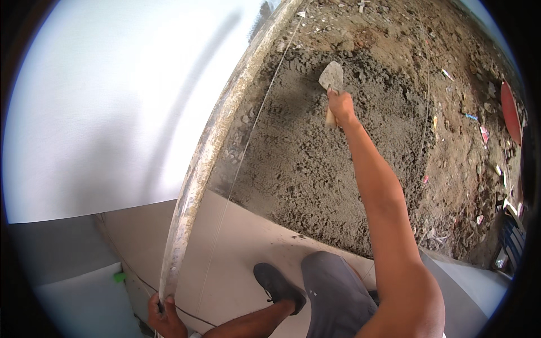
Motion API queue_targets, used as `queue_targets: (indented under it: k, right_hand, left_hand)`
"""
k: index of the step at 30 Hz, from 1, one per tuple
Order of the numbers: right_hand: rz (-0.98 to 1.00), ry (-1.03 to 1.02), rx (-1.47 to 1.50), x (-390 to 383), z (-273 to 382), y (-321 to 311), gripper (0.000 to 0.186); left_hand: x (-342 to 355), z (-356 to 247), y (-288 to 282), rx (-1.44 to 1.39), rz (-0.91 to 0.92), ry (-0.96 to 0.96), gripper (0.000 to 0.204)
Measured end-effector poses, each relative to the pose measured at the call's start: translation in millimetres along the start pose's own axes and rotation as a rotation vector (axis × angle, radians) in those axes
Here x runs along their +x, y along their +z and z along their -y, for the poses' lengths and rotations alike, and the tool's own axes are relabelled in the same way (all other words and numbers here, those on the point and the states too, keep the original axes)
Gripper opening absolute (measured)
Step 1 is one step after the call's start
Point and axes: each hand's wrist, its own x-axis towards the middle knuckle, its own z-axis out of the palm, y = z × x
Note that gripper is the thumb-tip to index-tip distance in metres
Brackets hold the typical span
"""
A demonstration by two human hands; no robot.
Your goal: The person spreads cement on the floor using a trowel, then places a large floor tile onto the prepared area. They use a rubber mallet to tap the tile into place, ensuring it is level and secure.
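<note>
My right hand (340, 107) grips a trowel, its blade (332, 75) resting on or just over wet, lumpy grey mortar (304, 169) in the upper middle. The arm reaches up from the lower right. At the lower left my left hand (165, 315) holds the near end of a long, mortar-crusted straightedge bar (200, 177). The bar runs up along the white wall (90, 112) at the mortar's left side. A thin string (252, 128) stretches over the mortar beside the bar.
Rough dirt with scattered debris (462, 169) lies to the right, with a red round object (510, 112) at the far edge. Pale tiled floor (225, 242) is below the mortar, around my shoe (277, 284). A pale block (84, 301) with a green patch sits at the lower left.
</note>
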Motion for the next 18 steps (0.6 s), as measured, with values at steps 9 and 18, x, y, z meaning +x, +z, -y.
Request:
queue_targets:
  k: [9,18]
  right_hand:
    - [0.537,0.0,-0.257,-4,105,50,0.035]
    - [0.207,-0.469,-0.7,-100,54,-83,0.039]
  left_hand:
    - [-9,43,7,-0.141,0.087,-0.154,0.032]
    - [-6,50,15,-0.189,0.026,-0.106,0.026]
